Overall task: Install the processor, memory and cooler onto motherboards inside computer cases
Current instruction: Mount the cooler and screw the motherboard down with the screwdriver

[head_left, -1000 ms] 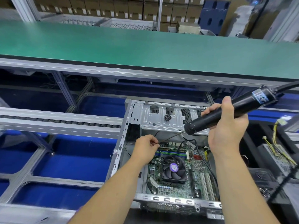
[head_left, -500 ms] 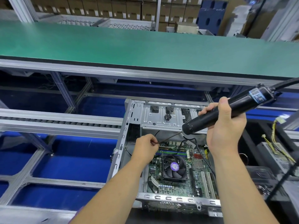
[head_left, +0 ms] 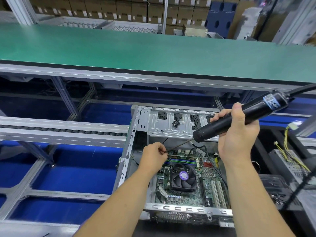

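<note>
Open computer case (head_left: 142,120) lies on its side at the near edge of the line, motherboard (head_left: 191,195) facing up inside it. Cooler fan (head_left: 183,178) sits mid-board; memory sticks (head_left: 181,162) run in slots just beyond it.

Right hand (head_left: 236,134) raised above the case's far end, fingers wrapped round the black electric screwdriver (head_left: 239,118), barrel slanting down and left, cord trailing off upper right.

Left hand (head_left: 153,155) held over the board's upper left corner, forearm reaching in from below, fingertips pinching the thin bit (head_left: 179,145) near its tip.

Green conveyor belt (head_left: 153,53) runs behind.
</note>
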A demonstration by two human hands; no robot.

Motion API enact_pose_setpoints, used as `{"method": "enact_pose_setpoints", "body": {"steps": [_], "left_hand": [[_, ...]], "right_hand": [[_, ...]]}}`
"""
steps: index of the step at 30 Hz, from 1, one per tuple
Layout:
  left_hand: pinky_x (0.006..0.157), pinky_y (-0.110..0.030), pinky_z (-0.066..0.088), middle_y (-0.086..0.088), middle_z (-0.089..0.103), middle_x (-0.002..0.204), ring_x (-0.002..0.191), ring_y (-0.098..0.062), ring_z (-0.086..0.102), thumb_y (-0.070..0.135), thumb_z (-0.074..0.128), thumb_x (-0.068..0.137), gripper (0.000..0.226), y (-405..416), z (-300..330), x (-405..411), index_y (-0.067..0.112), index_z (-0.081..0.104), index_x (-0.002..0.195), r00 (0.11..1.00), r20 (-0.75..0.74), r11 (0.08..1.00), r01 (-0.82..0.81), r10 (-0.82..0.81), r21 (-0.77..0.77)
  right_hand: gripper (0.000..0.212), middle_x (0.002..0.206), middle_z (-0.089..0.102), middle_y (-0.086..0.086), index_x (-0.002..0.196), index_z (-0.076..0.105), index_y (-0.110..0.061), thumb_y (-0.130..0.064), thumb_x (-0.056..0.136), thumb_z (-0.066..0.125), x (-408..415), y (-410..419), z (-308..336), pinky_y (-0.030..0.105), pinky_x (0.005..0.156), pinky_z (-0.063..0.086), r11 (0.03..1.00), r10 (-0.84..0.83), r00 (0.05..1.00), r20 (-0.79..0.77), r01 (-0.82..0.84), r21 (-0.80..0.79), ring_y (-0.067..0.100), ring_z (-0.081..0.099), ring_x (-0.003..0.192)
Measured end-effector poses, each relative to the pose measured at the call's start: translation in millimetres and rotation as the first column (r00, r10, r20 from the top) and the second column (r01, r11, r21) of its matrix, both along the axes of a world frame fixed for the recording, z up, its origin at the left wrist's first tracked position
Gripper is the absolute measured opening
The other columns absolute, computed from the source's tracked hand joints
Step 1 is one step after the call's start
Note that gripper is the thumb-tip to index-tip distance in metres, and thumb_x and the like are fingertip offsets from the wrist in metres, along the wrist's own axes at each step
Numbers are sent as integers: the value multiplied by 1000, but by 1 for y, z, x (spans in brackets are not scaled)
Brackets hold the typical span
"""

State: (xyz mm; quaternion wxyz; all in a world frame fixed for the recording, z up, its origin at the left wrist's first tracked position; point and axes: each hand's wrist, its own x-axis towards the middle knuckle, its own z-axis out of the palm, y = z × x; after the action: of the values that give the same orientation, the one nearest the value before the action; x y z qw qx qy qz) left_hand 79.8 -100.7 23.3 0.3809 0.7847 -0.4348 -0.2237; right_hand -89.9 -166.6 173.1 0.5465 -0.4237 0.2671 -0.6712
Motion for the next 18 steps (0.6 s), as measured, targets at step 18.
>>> {"method": "enact_pose_setpoints", "body": {"steps": [18], "left_hand": [[54, -2, 41, 12, 59, 70, 61, 0, 54, 8, 69, 85, 21, 1, -3, 1, 26, 60, 78, 1000, 3, 1000, -10, 10, 18]], "right_hand": [[13, 68, 60, 4, 73, 69, -32, -35, 84, 73, 4, 0, 0, 43, 71, 53, 999, 21, 999, -29, -22, -36, 23, 60, 61]]}}
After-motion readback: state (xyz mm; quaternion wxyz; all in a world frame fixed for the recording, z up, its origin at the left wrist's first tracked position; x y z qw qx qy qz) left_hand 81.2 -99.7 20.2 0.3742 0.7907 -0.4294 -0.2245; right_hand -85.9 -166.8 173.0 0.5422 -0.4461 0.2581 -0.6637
